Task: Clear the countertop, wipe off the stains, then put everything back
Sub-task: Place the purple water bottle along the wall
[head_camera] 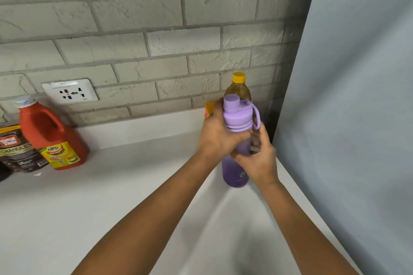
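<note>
With both hands, left hand (220, 138) and right hand (260, 158), gripping the purple water bottle (237, 140), keep it upright and set it squarely on the white surface (111, 185).

Ahead of you stands a pale grey wall of rough, painted bricks (156, 18) with sunken mortar lines. Near its lower left edge you see a white rectangular plastic wall socket (70, 91), set flush and slightly tilted in this view, with small dark pin holes and one red and one blue mark. At the wall's right edge a dark, stained vertical strip (288, 51) meets a smooth, pale blue-grey flat panel (357, 96) that fills your right side.
</note>
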